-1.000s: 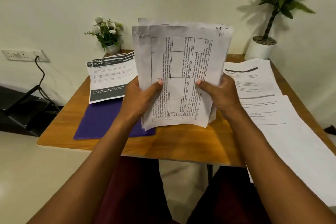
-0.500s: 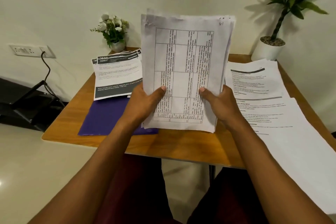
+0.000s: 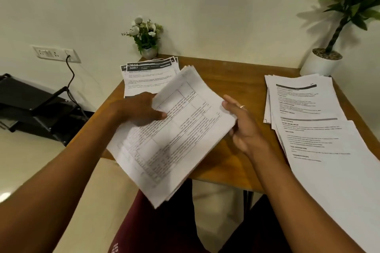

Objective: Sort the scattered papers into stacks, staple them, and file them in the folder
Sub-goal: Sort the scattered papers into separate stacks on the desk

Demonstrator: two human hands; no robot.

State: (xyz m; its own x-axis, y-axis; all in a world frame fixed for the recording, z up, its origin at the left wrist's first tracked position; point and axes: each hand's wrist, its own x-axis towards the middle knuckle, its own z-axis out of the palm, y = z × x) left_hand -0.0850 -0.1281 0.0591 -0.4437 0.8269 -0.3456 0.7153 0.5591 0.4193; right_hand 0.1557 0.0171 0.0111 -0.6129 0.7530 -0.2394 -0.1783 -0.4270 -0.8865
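White printer paper, thin and floppy: that's the sheaf of table-printed pages. It sits tilted dead centre of the frame, with its lower corner hanging out past the near edge of the wooden desk. The left hand is clamped on its left edge, thumb on top. The right hand is flat, fingers straight against the right edge, not gripping.

I reckon the sheaf is light but slippery sheet-to-sheet, so it'll fan out if pinched by one corner. Best to hold both long edges and tap it square. The edges look a bit staggered.

Upper middle-left lies a pile with dark header bands. On the right side there's a loose spread of text pages, matte and overlapping. Can't spot any folder or stapler.
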